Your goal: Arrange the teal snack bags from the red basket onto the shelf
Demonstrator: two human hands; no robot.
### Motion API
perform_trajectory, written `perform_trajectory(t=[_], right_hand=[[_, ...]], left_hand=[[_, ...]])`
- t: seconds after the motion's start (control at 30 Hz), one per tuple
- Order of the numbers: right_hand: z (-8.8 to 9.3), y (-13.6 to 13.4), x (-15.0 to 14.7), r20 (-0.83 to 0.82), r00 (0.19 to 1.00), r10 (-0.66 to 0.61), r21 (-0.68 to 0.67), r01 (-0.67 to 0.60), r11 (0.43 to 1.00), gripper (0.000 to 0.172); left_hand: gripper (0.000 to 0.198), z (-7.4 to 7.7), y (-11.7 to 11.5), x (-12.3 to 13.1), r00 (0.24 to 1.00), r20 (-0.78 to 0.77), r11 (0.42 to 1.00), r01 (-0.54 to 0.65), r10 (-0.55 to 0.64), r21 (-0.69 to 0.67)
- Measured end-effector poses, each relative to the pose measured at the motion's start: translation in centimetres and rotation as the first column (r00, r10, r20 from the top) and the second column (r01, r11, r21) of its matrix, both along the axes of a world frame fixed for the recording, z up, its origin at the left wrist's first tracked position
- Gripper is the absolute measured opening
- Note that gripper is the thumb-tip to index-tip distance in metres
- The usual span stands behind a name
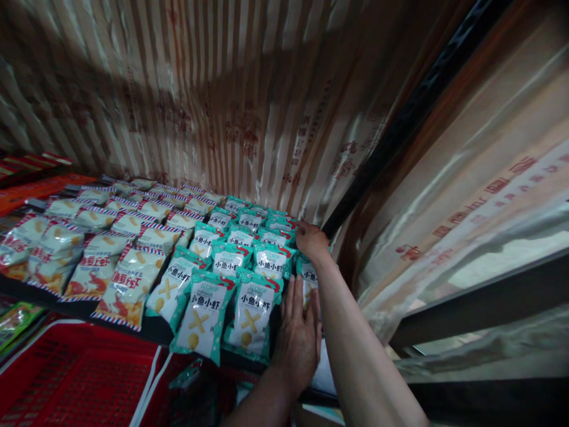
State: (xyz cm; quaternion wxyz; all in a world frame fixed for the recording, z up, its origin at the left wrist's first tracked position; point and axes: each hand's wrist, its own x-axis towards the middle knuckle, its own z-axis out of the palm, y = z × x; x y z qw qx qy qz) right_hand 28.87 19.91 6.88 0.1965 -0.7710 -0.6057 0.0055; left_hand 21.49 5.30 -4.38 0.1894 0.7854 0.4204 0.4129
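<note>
Rows of teal snack bags (204,314) printed with white labels lie overlapping on a dark shelf (80,308). My left hand (297,338) lies flat, fingers stretched out, on the front end of the rightmost row, partly covering a bag there. My right hand (311,240) reaches further back along the same row, fingers curled down onto the teal bags near the shelf's right corner; what the fingers grip is hidden.
White bags with red shrimp print (120,284) fill the shelf's left half. A striped plastic sheet (231,101) hangs behind. A dark metal post (400,124) runs diagonally at right. A red basket (75,379) sits below the shelf front.
</note>
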Motion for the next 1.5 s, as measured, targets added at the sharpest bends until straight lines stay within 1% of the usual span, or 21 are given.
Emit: perform_trajectory(t=[0.07,0.1,0.13,0.2,0.23,0.27,0.3,0.33,0.4,0.47,0.5,0.57,0.63,0.73,0.83,0.93,1.03,1.17,1.37,1.5], right_hand=[[0.3,-1.0,0.2,-0.009,1.0,0.0,0.06,0.001,0.998,0.041],[0.3,-1.7,0.3,-0.021,1.0,0.004,0.128,-0.001,0.992,0.042],[0.3,-2.7,0.5,-0.041,0.999,0.008,0.228,0.001,0.974,0.042],[-0.3,-5.0,0.8,-0.097,0.995,0.015,0.452,0.031,0.891,0.045],[-0.8,-6.3,1.0,-0.129,0.992,-0.005,0.533,0.074,0.843,0.046],[-1.4,-7.5,1.2,-0.164,0.986,-0.023,0.574,0.115,0.811,0.047],[-2.2,-8.7,1.3,-0.203,0.979,-0.033,0.575,0.147,0.805,0.048],[-3.0,-9.8,1.4,-0.25,0.967,-0.043,0.552,0.178,0.814,0.05],[-4.7,-11.5,1.6,-0.37,0.926,-0.079,0.446,0.251,0.859,0.055],[-6.1,-12.5,1.7,-0.504,0.856,-0.116,0.327,0.313,0.892,0.061],[-6.7,-12.8,1.7,-0.566,0.817,-0.11,0.288,0.321,0.902,0.064],[-7.6,-13.0,1.7,-0.654,0.754,-0.062,0.262,0.303,0.916,0.067],[-8.0,-13.0,1.6,-0.689,0.724,-0.034,0.263,0.294,0.919,0.069],[-8.4,-12.7,1.5,-0.677,0.733,-0.065,0.247,0.31,0.918,0.071],[-8.8,-12.5,1.7,-0.657,0.752,-0.042,0.248,0.269,0.931,0.074],[-9.4,-12.5,2.2,-0.636,0.771,-0.02,0.273,0.249,0.929,0.071],[-9.8,-12.6,2.6,-0.645,0.764,-0.04,0.267,0.273,0.924,0.067],[-9.8,-12.6,2.4,-0.656,0.75,-0.082,0.242,0.312,0.919,0.066],[-9.7,-12.4,1.9,-0.656,0.754,-0.032,0.265,0.27,0.926,0.063],[-9.8,-12.4,1.8,-0.645,0.761,-0.069,0.231,0.28,0.932,0.064]], left_hand=[[0.066,-0.1,0.0,0.1,1.0,-0.014,1.0,-0.01,0.01,0.023],[0.066,-0.1,-0.1,0.1,1.0,-0.025,0.999,-0.013,0.014,0.03],[0.066,0.0,-0.1,0.1,0.999,-0.038,0.999,-0.017,0.018,0.033],[0.066,0.1,-0.2,0.1,0.998,-0.057,0.999,-0.025,0.027,0.033],[0.066,0.2,-0.3,0.1,0.998,-0.058,0.999,-0.028,0.03,0.033],[0.065,0.2,-0.3,0.1,0.998,-0.051,0.999,-0.032,0.034,0.037],[0.064,0.2,-0.2,0.1,0.998,-0.037,0.998,-0.039,0.041,0.044],[0.062,0.1,-0.2,0.2,0.998,-0.021,0.997,-0.05,0.051,0.054],[0.057,0.0,-0.1,0.3,0.997,0.013,0.994,-0.08,0.08,0.074],[0.055,-0.3,0.0,0.4,0.994,0.04,0.99,-0.107,0.104,0.093],[0.056,-0.4,0.0,0.5,0.993,0.05,0.988,-0.113,0.109,0.105],[0.059,-0.5,0.0,0.6,0.991,0.066,0.984,-0.124,0.116,0.128],[0.061,-0.6,0.1,0.7,0.99,0.07,0.981,-0.13,0.121,0.142],[0.06,-0.5,0.1,0.7,0.991,0.057,0.981,-0.132,0.125,0.143],[0.058,-0.4,0.0,0.6,0.991,0.05,0.981,-0.133,0.127,0.142],[0.057,-0.4,0.0,0.6,0.989,0.056,0.979,-0.146,0.139,0.14],[0.056,-0.4,0.0,0.6,0.989,0.058,0.978,-0.147,0.14,0.151],[0.055,-0.5,0.0,0.6,0.988,0.055,0.976,-0.15,0.143,0.158],[0.055,-0.4,0.0,0.6,0.988,0.059,0.976,-0.153,0.146,0.157],[0.054,-0.5,0.0,0.6,0.988,0.059,0.975,-0.148,0.14,0.165]])
